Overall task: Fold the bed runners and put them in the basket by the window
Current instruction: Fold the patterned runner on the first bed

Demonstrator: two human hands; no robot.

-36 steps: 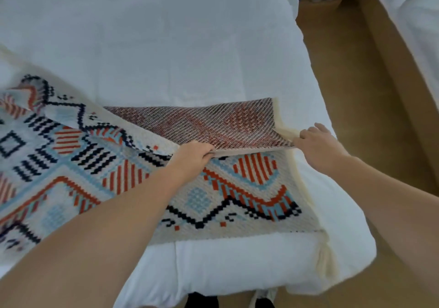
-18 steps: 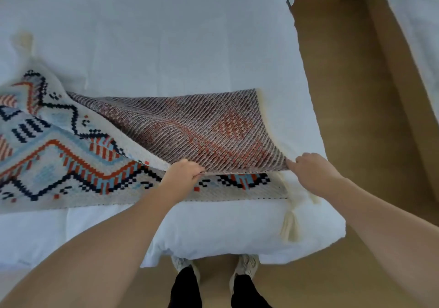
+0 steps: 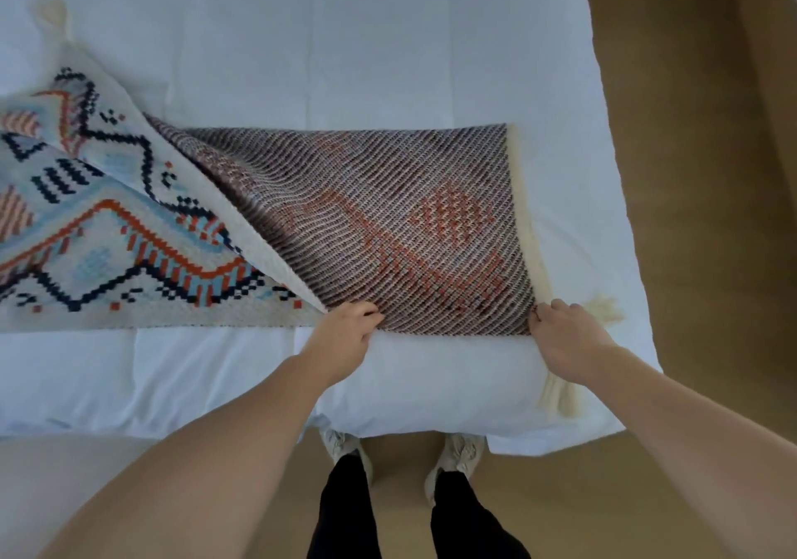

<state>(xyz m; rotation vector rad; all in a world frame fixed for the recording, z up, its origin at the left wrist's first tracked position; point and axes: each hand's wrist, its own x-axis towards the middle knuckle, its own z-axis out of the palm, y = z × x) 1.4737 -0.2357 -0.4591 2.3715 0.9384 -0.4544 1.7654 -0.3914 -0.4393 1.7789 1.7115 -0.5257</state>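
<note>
A woven bed runner (image 3: pixel 401 230) lies across the foot of the white bed (image 3: pixel 345 40). Its right end is folded over, so the dark striped underside faces up, while the patterned face in blue, orange and navy shows at the left. My left hand (image 3: pixel 345 338) pinches the near edge of the folded part at its left corner. At the right corner of that edge my right hand (image 3: pixel 565 342) grips the fabric. Cream tassels (image 3: pixel 556 394) hang by my right wrist. No basket is in view.
The bed's near edge runs just in front of my feet (image 3: pixel 405 450), which stand on the brown floor (image 3: pixel 690 213). The floor continues along the bed's right side. Another tassel (image 3: pixel 47 14) lies on the sheet at the far left.
Both hands have pulled the far edge of the runner toward me, down to its near edge. The folded flap now covers the patterned face at the right end.
</note>
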